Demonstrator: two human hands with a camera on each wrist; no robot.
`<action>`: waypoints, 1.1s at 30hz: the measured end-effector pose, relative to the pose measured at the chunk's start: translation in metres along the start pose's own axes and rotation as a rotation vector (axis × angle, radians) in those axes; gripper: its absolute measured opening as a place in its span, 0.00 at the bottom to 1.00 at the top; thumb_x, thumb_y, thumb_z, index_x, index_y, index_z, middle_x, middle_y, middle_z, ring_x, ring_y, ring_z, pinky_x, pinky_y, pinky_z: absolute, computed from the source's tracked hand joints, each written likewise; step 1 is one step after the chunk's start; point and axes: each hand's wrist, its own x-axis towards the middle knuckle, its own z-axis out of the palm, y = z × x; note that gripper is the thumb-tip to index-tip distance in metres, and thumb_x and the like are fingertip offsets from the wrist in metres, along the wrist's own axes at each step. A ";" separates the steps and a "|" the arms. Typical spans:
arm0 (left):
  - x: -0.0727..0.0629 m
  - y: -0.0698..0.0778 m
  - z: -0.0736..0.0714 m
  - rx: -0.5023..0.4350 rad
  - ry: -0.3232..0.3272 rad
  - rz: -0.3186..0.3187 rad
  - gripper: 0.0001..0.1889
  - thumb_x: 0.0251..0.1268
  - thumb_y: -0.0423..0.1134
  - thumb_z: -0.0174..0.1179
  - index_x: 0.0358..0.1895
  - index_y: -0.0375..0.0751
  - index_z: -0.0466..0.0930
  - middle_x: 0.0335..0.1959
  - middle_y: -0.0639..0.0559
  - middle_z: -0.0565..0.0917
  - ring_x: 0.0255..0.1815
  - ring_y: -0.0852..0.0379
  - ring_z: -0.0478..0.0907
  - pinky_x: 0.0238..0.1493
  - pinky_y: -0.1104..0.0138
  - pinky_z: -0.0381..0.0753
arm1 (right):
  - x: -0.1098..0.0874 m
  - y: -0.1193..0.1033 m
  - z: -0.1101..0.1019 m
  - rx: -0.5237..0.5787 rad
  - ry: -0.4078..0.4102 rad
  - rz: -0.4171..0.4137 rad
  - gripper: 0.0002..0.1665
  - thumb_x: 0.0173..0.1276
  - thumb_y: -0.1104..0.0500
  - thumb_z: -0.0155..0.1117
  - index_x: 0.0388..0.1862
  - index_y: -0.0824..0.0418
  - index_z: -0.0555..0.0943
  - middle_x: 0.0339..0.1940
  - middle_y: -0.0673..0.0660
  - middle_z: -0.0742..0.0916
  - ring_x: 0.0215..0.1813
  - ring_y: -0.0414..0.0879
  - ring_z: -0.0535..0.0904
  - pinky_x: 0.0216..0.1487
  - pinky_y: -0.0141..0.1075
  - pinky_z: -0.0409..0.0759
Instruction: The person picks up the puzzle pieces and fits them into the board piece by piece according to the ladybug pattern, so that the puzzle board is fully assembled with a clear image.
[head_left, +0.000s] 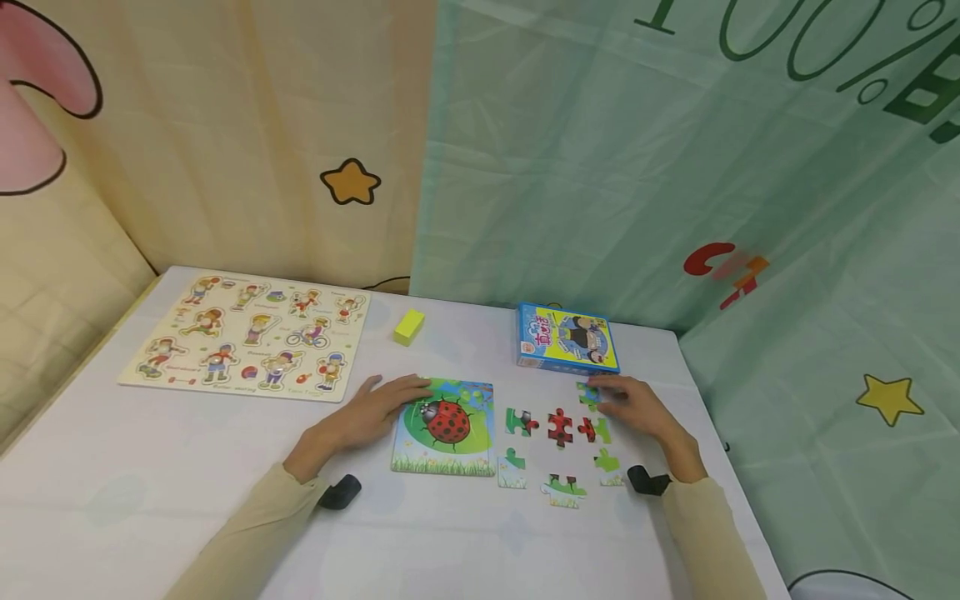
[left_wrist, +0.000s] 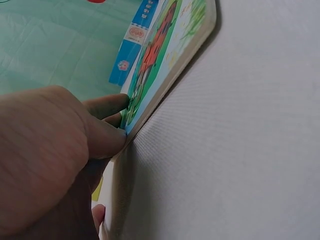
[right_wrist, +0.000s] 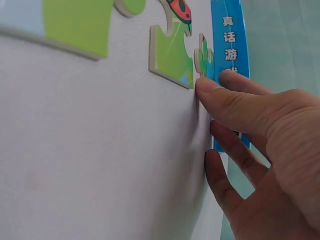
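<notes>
- On the table (head_left: 405,533), the puzzle (head_left: 448,422) lies near centre.
- Loose pieces (head_left: 559,427) spread to its right, one central, the rest around it.
- Behind the pieces sits the box (head_left: 568,337).
- Left of the box, behind the puzzle, rests the block (head_left: 408,327).
- Farther left lies the board (head_left: 235,332).
- Behind the table hangs the curtain (head_left: 525,208).

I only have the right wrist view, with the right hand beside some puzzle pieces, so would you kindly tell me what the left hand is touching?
Observer: In the head view, the left hand rests its fingers on the far left corner of the ladybug board.

Operator: Thank you; might I also ask whether anything lies between that board and the backdrop?

Observer: Yes, a yellow block lies there, just beyond that same corner and apart from the board.
</notes>
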 end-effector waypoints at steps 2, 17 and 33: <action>0.000 0.000 0.000 -0.007 -0.004 -0.003 0.23 0.78 0.32 0.46 0.72 0.46 0.70 0.78 0.48 0.65 0.81 0.42 0.54 0.77 0.35 0.40 | -0.001 0.001 0.000 0.004 0.004 -0.018 0.25 0.65 0.66 0.69 0.62 0.61 0.82 0.68 0.67 0.78 0.69 0.68 0.72 0.65 0.64 0.73; 0.000 0.001 0.002 -0.006 0.000 0.000 0.23 0.78 0.32 0.46 0.73 0.45 0.69 0.78 0.47 0.65 0.81 0.42 0.54 0.77 0.34 0.40 | -0.002 0.000 -0.003 -0.064 0.042 -0.029 0.23 0.64 0.64 0.71 0.59 0.61 0.83 0.63 0.67 0.82 0.62 0.65 0.78 0.60 0.61 0.78; 0.000 0.000 0.001 0.000 -0.001 -0.008 0.23 0.79 0.33 0.46 0.73 0.46 0.69 0.78 0.48 0.65 0.81 0.42 0.54 0.77 0.35 0.40 | -0.003 -0.021 -0.005 -0.017 0.029 -0.073 0.19 0.64 0.60 0.72 0.55 0.58 0.86 0.57 0.59 0.86 0.61 0.58 0.80 0.63 0.58 0.79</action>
